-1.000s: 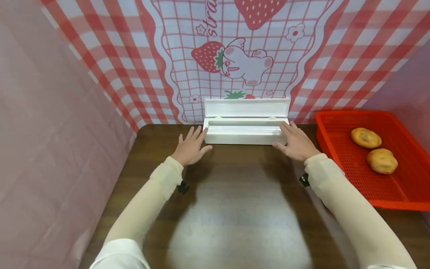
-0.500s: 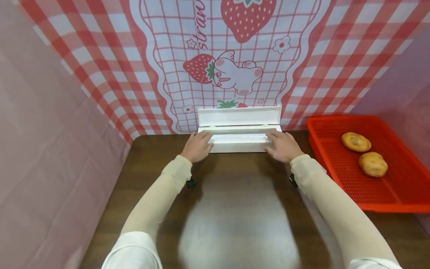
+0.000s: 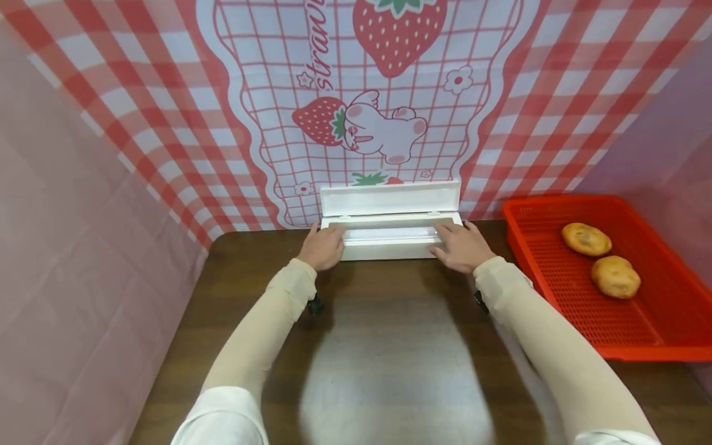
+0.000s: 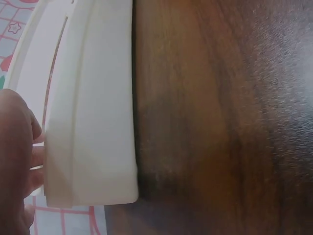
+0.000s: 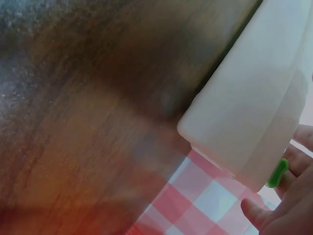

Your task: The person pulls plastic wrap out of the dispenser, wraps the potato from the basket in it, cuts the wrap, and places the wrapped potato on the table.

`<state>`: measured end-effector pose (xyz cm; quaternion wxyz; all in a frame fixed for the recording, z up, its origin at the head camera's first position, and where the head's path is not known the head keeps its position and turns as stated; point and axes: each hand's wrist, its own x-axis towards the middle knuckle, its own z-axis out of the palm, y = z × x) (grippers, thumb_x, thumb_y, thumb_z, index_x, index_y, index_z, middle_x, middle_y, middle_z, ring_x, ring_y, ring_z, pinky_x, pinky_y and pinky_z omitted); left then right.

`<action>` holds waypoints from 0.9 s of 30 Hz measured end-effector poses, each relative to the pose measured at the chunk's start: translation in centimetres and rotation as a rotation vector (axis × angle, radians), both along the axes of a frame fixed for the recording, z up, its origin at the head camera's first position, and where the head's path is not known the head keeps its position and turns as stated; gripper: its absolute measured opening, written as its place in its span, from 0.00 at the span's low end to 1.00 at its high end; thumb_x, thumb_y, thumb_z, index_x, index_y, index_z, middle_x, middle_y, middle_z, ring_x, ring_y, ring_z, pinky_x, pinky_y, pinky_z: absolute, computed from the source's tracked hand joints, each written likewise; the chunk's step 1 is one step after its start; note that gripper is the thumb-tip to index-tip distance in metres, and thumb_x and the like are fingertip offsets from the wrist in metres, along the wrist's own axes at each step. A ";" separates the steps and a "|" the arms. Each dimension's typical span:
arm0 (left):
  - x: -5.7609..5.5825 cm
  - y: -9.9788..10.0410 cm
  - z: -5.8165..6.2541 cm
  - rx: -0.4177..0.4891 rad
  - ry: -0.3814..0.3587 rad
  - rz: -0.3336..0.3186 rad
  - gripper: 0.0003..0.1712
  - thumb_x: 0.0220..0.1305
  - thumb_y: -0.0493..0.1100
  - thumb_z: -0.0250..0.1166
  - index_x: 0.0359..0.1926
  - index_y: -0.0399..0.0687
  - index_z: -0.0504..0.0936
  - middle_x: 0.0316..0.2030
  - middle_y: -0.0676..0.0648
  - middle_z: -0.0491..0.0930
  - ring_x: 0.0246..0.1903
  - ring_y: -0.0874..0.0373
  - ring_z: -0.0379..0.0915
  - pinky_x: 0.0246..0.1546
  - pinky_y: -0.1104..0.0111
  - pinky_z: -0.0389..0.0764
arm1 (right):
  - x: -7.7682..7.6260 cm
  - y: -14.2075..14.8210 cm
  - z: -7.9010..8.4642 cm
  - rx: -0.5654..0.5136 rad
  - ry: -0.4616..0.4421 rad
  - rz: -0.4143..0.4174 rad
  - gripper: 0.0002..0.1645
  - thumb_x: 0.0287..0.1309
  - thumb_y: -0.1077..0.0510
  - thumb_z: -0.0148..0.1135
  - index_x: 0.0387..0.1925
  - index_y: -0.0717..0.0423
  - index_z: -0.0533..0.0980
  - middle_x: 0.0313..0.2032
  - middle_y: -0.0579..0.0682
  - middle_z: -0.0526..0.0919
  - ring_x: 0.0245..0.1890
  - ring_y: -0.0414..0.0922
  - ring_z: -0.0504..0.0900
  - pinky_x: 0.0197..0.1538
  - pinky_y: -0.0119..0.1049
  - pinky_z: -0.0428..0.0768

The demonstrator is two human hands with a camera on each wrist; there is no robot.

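Observation:
A long white cling film dispenser box (image 3: 389, 251) lies at the back of the table with its lid (image 3: 389, 199) raised. The clear film roll (image 3: 389, 234) shows inside. At the box's left end is my left hand (image 3: 324, 248), its fingers bent over the front wall. My right hand (image 3: 463, 247) reaches over the right end, thumb apart from the fingers. In the left wrist view, fingertips (image 4: 35, 164) show behind the white wall. A small green slider (image 5: 278, 173) sits by the right hand's fingers in the right wrist view.
To the right, a red plastic basket (image 3: 525, 259) holds two potatoes (image 3: 615, 277). A red-checked strawberry cloth (image 3: 183, 117) hangs behind the brown wooden table (image 3: 389, 346). Pink cloth (image 3: 83, 278) covers the left side.
Both hands have moved inward along the box, the left hand from beside its left end to over it. The fingers, spread before, are now more bent. The head view has shifted slightly.

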<state>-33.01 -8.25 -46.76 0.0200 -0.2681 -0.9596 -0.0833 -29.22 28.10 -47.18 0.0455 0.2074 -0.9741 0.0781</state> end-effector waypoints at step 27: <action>-2.3 1.0 1.7 -0.052 -0.082 0.051 0.21 0.74 0.43 0.49 0.61 0.44 0.77 0.48 0.42 0.86 0.52 0.46 0.80 0.71 0.44 0.52 | -2.4 -0.1 1.2 -0.042 0.010 0.000 0.20 0.71 0.57 0.50 0.57 0.64 0.74 0.47 0.63 0.85 0.45 0.60 0.84 0.54 0.61 0.76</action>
